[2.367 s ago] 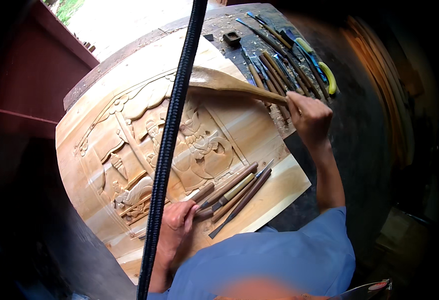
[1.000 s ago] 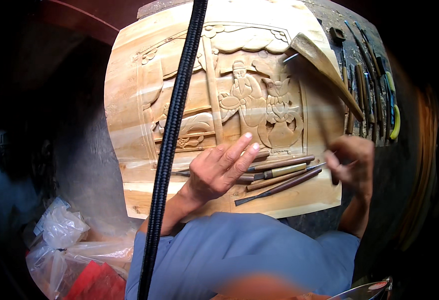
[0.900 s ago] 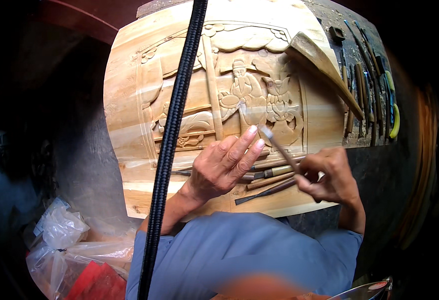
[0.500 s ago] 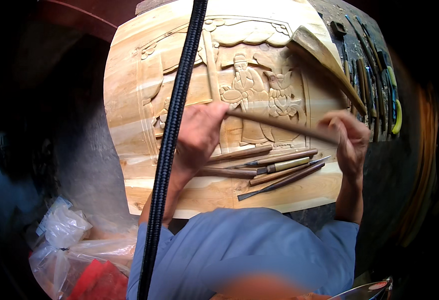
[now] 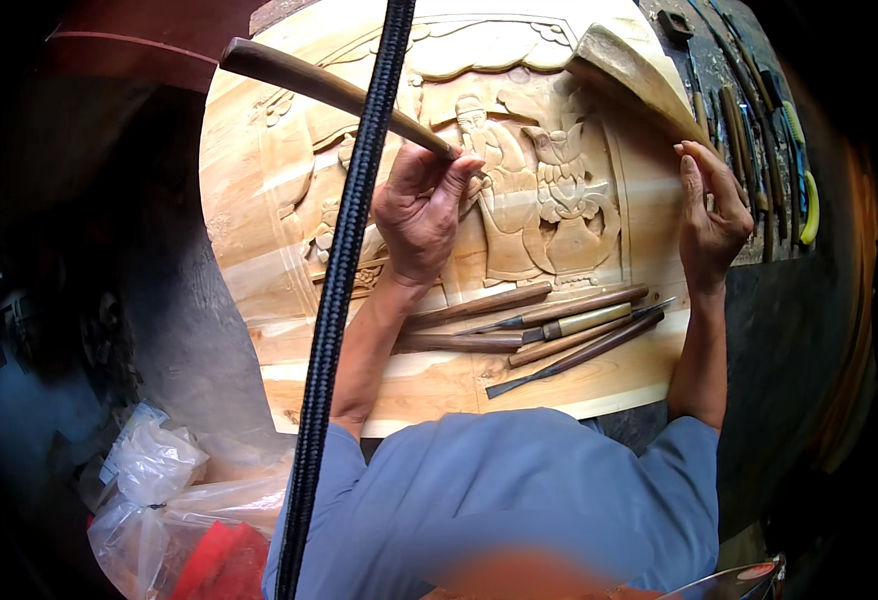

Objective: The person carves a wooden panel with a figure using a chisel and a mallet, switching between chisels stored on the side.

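Note:
My left hand [image 5: 421,208] is closed on a carving chisel [image 5: 299,75] near its metal end, over the carved panel. The chisel's long wooden handle slants up to the left, and a black cord crosses in front of it. My right hand [image 5: 716,215] is curled at the handle end of a wooden mallet [image 5: 624,70], fingers bent around it. The mallet lies over the panel's upper right. Beneath my hands is the pale wooden panel [image 5: 244,225], with robed figures and a curtain-like border in relief. Several other chisels [image 5: 579,350] lie on its near edge.
More carving tools [image 5: 759,110] and a yellow-handled brush [image 5: 810,205] lie on a dark bench at the right. A small dark block [image 5: 675,25] sits at its far end. Plastic bags [image 5: 154,475] and red material [image 5: 221,562] are at the lower left. The black cord [image 5: 344,250] hangs across the view.
The chisel has swung from pointing right to pointing up-left, in my left hand, which has turned over. My right hand has left the chisel's end and reached the mallet handle.

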Available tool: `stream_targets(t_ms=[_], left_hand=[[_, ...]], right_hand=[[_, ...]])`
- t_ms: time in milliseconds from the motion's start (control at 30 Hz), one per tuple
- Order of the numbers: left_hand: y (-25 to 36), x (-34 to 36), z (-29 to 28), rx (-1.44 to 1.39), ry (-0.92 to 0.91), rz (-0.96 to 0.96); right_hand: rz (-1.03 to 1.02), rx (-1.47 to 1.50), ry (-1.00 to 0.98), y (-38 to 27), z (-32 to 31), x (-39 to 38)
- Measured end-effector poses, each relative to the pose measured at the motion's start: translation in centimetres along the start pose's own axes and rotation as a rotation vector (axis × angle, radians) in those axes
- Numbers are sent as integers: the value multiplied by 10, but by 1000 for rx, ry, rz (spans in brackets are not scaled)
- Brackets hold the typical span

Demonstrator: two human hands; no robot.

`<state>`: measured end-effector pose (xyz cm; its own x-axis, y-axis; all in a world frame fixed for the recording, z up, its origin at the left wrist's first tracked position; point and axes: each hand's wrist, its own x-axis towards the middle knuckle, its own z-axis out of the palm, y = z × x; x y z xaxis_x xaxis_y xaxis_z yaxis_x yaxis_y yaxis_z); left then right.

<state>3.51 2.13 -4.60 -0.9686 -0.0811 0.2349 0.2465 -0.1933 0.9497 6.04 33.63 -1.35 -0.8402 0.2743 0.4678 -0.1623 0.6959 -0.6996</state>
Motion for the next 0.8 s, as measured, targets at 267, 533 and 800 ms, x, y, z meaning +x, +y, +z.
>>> stream_targets(t_ms=[267,533,800], left_hand=[[-4,3,-3,27,-27,16],[-5,4,-4,31,-31,39],[-5,3,-4,18,-32,40]], right_hand=[[128,15,-31,9,5,-2],[61,-101,-45,8,6,-3],[71,-76,-53,12,8,-5]])
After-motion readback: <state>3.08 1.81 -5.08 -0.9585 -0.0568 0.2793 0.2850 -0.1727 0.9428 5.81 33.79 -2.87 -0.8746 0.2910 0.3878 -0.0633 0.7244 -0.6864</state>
